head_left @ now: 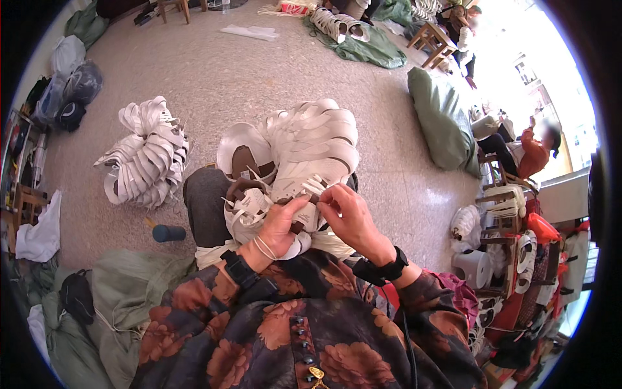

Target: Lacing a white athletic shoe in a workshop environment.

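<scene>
A white shoe upper (306, 217) with a brown lining lies across my lap, its tongue turned up. My left hand (278, 228) grips its edge, thumb pressed on top. My right hand (350, 217) is closed in a pinch at the lacing, beside loose white shoelaces (313, 184); whatever sits between those fingertips is hidden. Just left of them rests another laced white shoe upper (251, 203). Beyond my hands, a row of nested white shoe uppers (317, 139) spreads over my knees, with an open brown-lined one (245, 152) at its left.
A second pile of white shoe uppers (148, 155) stands on the floor at left, near a dark cylinder (168, 233). A stuffed green sack (440, 123) lies at right. Other people sit beyond it, one in an orange top (534, 154). Green cloth (136, 279) covers the near left.
</scene>
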The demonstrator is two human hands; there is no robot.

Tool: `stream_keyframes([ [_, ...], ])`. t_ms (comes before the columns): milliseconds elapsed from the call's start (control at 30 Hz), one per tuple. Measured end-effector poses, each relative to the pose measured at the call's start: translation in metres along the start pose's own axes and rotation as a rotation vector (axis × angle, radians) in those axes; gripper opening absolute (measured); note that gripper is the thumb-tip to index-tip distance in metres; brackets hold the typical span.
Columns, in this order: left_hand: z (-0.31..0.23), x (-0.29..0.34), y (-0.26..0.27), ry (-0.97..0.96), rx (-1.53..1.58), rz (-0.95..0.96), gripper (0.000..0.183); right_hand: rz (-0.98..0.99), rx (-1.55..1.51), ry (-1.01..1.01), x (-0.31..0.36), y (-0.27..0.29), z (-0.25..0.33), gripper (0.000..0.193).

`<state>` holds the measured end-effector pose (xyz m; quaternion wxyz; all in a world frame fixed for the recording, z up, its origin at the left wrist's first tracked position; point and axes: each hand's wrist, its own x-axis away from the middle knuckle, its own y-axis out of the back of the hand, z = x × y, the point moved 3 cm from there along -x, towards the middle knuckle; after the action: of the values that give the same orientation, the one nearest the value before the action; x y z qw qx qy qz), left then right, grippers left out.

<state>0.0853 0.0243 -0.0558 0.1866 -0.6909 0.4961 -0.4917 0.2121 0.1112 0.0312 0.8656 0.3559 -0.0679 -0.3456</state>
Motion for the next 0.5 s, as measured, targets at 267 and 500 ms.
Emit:
stream_keyframes([
  [267,0.004,-0.001,0.0,-0.014,0.057,0.013,0.025,-0.009,-0.056,-0.056,0.002,-0.006,-0.006,0.008],
  [500,0.001,-0.001,0.0,-0.012,-0.002,-0.002,0.024,0.028,-0.001,-0.013,-0.001,-0.003,-0.007,0.006],
])
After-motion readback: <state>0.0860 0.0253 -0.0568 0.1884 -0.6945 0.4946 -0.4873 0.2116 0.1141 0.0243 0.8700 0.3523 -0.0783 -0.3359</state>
